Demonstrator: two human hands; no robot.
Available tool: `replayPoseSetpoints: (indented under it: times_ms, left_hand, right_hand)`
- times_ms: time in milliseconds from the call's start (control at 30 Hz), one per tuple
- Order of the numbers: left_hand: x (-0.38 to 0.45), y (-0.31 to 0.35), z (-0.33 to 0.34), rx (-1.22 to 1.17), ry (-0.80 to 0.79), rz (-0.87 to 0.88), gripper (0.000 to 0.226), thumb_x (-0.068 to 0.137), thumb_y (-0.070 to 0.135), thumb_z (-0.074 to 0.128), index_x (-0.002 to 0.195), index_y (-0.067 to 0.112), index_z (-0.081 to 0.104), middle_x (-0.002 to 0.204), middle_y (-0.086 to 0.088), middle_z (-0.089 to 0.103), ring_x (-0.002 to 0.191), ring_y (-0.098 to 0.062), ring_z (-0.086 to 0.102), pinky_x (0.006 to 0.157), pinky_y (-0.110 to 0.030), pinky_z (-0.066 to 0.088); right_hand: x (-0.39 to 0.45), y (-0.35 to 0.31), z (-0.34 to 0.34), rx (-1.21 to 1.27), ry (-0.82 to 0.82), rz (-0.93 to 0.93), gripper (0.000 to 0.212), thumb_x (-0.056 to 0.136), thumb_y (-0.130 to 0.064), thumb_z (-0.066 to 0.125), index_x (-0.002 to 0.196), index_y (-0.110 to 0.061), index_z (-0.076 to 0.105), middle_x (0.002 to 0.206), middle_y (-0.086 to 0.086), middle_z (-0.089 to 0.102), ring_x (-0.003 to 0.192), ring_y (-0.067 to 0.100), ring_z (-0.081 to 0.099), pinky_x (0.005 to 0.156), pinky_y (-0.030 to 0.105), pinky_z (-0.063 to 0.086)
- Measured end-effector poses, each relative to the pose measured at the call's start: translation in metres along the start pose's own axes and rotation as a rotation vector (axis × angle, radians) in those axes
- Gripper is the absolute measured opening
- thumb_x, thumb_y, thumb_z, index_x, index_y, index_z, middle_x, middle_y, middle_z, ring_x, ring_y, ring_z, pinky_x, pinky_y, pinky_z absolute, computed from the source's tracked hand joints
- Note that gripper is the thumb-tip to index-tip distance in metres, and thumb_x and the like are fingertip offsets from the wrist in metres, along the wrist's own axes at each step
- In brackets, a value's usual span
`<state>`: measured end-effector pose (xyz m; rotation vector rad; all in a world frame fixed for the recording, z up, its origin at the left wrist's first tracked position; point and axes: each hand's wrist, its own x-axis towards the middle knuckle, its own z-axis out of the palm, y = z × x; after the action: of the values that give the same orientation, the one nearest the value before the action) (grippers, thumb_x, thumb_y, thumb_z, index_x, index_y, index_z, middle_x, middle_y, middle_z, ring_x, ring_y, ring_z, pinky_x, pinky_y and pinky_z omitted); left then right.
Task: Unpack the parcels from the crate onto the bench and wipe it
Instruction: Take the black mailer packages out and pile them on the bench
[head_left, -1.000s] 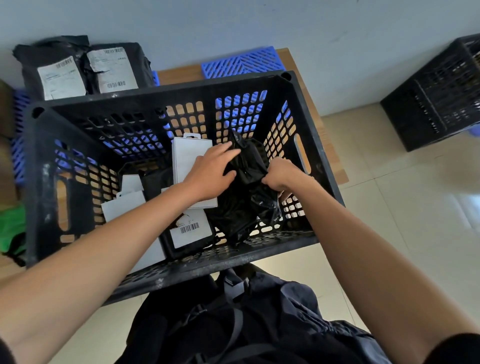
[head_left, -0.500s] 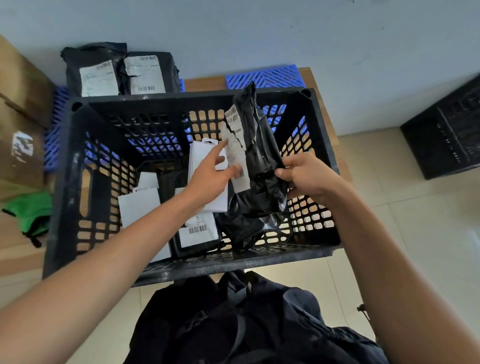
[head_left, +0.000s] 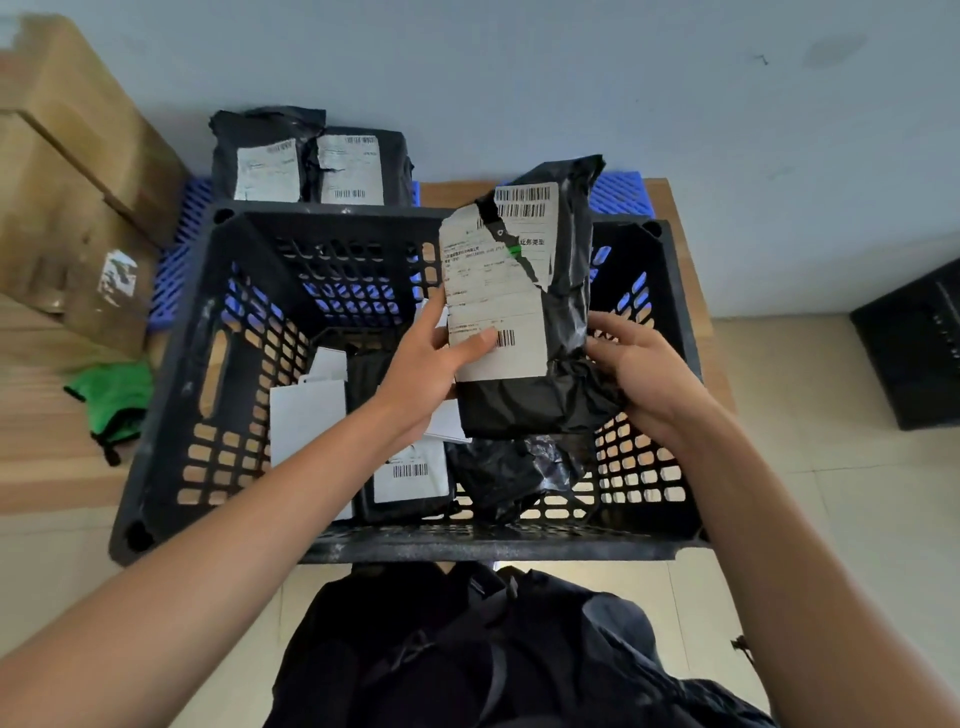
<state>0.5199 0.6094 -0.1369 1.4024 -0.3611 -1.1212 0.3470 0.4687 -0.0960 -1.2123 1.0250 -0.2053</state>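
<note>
A black perforated crate (head_left: 176, 395) stands on the wooden bench (head_left: 685, 270). Above its inside I hold a black plastic parcel (head_left: 550, 400) with a torn white shipping label, label facing me. My left hand (head_left: 431, 369) grips its left edge, thumb on the label. My right hand (head_left: 639, 364) grips its crumpled right side. Inside the crate lie a white flat packet (head_left: 306, 421), a black parcel with a barcode label (head_left: 410, 475) and a crumpled black bag (head_left: 514, 473). Two black labelled parcels (head_left: 306, 161) stand on the bench behind the crate against the wall.
Cardboard boxes (head_left: 67, 176) sit at the left on the bench. A green cloth (head_left: 111, 400) lies left of the crate. Blue plastic grid mats (head_left: 176, 260) lie under and behind the crate. Another black crate (head_left: 909, 343) stands on the tiled floor at right.
Both hands have lifted the black parcel up out of the crate and turned its label toward me. The view has shifted, showing more of the bench's left side.
</note>
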Motion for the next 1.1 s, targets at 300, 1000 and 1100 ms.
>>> replayPoseSetpoints:
  times_ms: [300, 1000, 1100]
  left_hand:
    - [-0.010, 0.004, 0.002, 0.138, 0.198, 0.141, 0.073, 0.090, 0.025, 0.079, 0.152, 0.037, 0.041, 0.131, 0.005, 0.068, 0.119, -0.014, 0.066, 0.098, -0.044, 0.057]
    - [-0.038, 0.061, -0.033, 0.489, 0.416, 0.534, 0.073, 0.090, 0.015, 0.077, 0.153, 0.028, 0.043, 0.143, 0.005, 0.058, 0.122, -0.011, 0.062, 0.102, -0.041, 0.055]
    - [-0.036, 0.076, -0.046, 0.504, 0.452, 0.573, 0.072, 0.090, 0.014, 0.077, 0.153, 0.026, 0.044, 0.144, 0.004, 0.058, 0.122, -0.010, 0.062, 0.100, -0.038, 0.056]
  right_hand:
    - [-0.005, -0.002, 0.023, -0.268, 0.152, -0.378, 0.059, 0.095, -0.050, 0.062, 0.149, -0.036, 0.044, 0.137, -0.015, 0.061, 0.116, -0.009, 0.060, 0.093, 0.019, 0.052]
    - [0.009, -0.044, 0.086, -0.364, 0.174, -0.613, 0.053, 0.099, -0.030, 0.064, 0.149, -0.021, 0.049, 0.132, -0.018, 0.053, 0.120, -0.006, 0.051, 0.098, 0.021, 0.051]
    - [0.016, -0.059, 0.105, -0.362, 0.141, -0.642, 0.059, 0.099, -0.028, 0.064, 0.153, -0.022, 0.043, 0.121, -0.033, 0.049, 0.110, -0.022, 0.050, 0.086, 0.006, 0.048]
